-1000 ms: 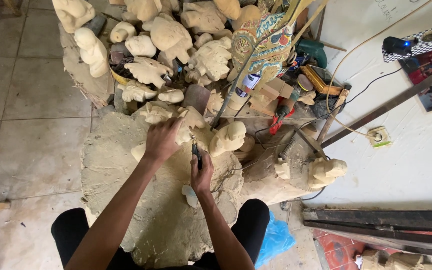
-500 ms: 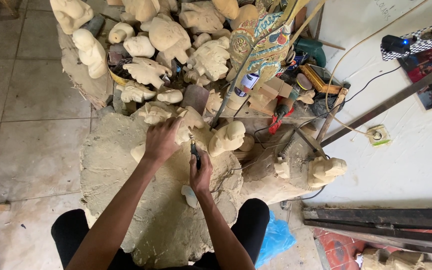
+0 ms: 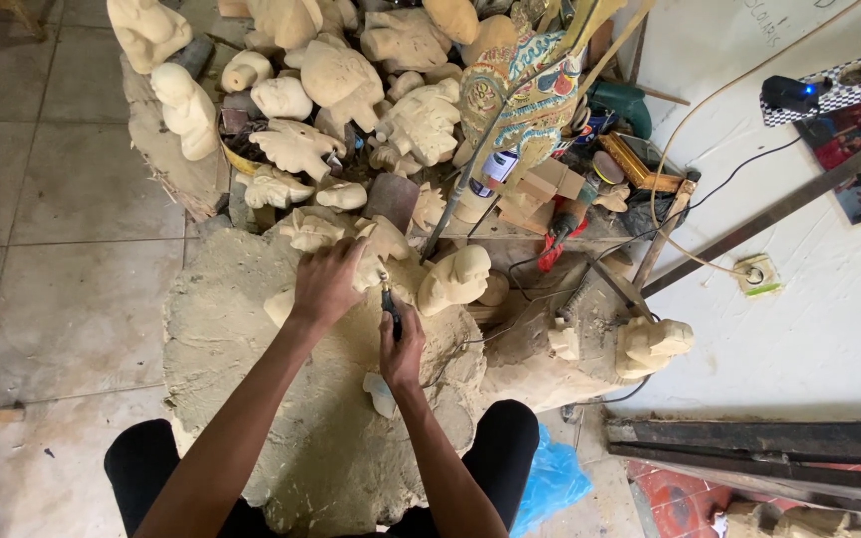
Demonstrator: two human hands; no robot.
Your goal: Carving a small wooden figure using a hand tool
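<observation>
Pale stone dust coats the broad, rough carving block (image 3: pixel 251 399) across the seated person's lap. Right hand (image 3: pixel 403 349) clenches a slim dark rotary tool (image 3: pixel 389 304); left hand (image 3: pixel 326 284) spreads over the small cream carving (image 3: pixel 376 244) on the block's far edge. Beyond, unfinished cream figurines (image 3: pixel 336 80) crowd a cluttered heap beside a painted mask (image 3: pixel 525 95).
</observation>
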